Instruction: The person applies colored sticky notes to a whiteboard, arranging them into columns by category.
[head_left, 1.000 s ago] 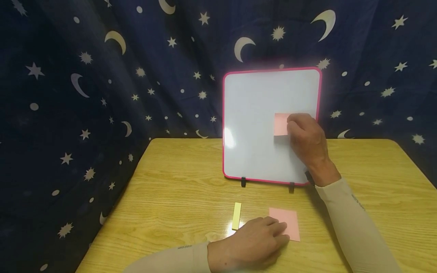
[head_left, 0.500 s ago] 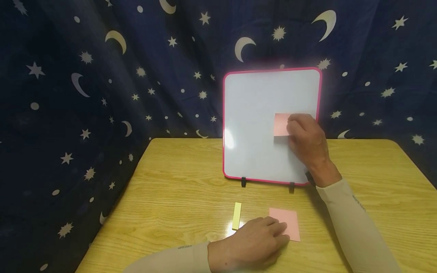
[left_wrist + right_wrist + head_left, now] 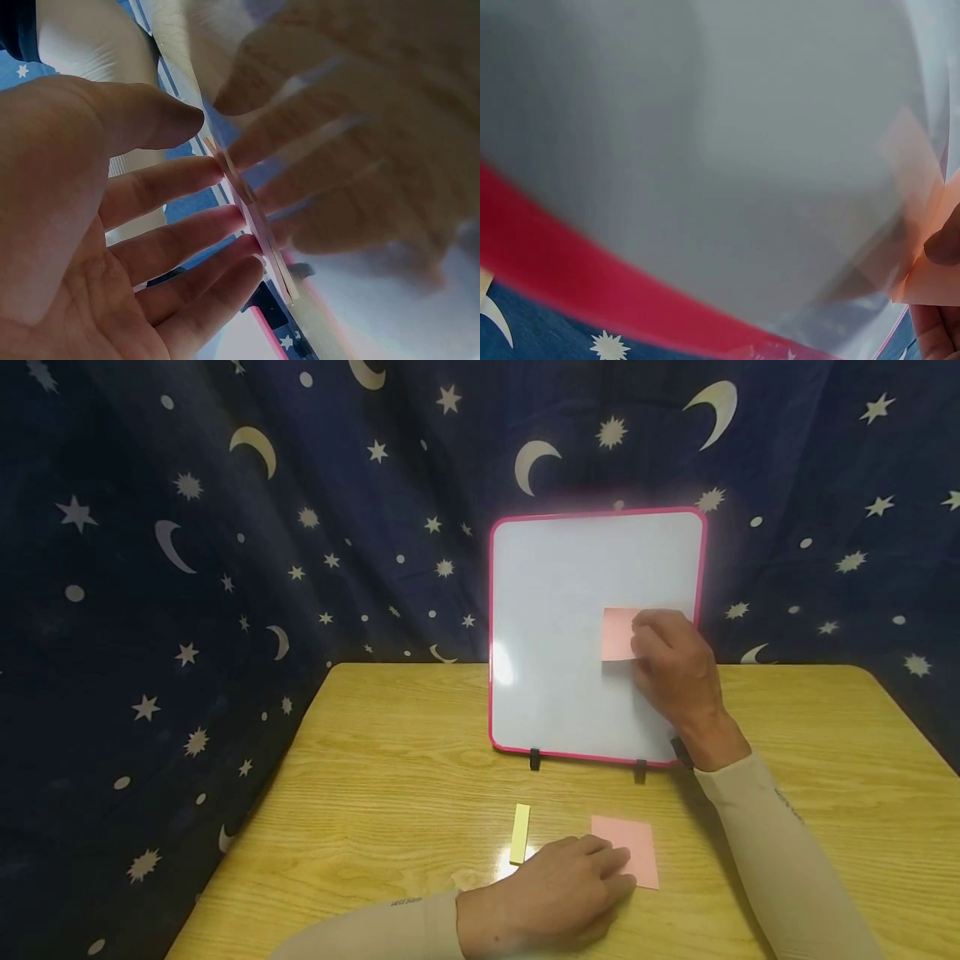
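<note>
In the head view, the right hand (image 3: 675, 668) pinches the right part of a pink square note (image 3: 618, 635) against the face of a white board (image 3: 562, 585) with a pink rim. The right wrist view shows the thumb on the note (image 3: 936, 281) and fingers behind it. Lower down, the left hand (image 3: 551, 893) rests its fingertips on a pink pad (image 3: 637, 852) lying on the table, covering its lower left part. In the left wrist view that hand (image 3: 150, 217) has its fingers extended, their tips touching the pad's edge (image 3: 262, 232).
A narrow yellow strip (image 3: 520, 835) lies on the wooden table (image 3: 375, 760), left of the pink pad. Small black feet (image 3: 535, 759) support the board's lower edge. A dark blue curtain (image 3: 405, 485) with moons and stars hangs behind and to the left.
</note>
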Demonstrator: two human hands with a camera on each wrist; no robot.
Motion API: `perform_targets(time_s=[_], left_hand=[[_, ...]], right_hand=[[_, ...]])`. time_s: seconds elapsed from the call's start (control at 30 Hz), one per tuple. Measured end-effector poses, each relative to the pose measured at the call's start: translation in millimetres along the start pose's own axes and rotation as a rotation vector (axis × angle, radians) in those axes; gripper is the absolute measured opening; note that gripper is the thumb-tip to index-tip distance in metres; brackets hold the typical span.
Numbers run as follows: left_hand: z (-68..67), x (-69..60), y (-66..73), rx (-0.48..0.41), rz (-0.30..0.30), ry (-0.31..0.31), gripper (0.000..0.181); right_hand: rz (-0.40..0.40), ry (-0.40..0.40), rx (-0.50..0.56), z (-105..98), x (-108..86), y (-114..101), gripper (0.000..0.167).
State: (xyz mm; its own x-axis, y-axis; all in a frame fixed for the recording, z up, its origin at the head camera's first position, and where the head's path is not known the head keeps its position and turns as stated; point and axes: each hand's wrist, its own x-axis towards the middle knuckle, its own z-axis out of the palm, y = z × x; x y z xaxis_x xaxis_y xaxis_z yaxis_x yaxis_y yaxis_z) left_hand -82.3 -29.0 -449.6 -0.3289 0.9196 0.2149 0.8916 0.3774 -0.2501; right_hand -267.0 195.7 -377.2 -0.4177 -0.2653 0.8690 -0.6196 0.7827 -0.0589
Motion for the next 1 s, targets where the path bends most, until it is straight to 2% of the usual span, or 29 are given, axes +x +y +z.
perform_targets(time_s=[0.3,0.53,0.8,1.0], left_hand=[[-1.1,1.5,0.9,0.005,0.000,0.005,0.012],[-2.1,1.4,0.4,0.009,0.000,0.009,0.012],[-0.6,1.1,-0.7,0.009,0.002,0.028,0.013],[-1.8,0.6,-1.8,0.001,0.005,-0.011,0.011]], right_hand=[[-0.066,-0.054,-0.023,-6,-4.0,2,0.017],[-0.163,-0.036,-0.011,-11,-8.9,4,0.020],[-0.195,-0.060,-0.043,-15,-16.7,6,0.019],[-0.200,-0.098,-0.046,-19,-22.1,5,0.020]])
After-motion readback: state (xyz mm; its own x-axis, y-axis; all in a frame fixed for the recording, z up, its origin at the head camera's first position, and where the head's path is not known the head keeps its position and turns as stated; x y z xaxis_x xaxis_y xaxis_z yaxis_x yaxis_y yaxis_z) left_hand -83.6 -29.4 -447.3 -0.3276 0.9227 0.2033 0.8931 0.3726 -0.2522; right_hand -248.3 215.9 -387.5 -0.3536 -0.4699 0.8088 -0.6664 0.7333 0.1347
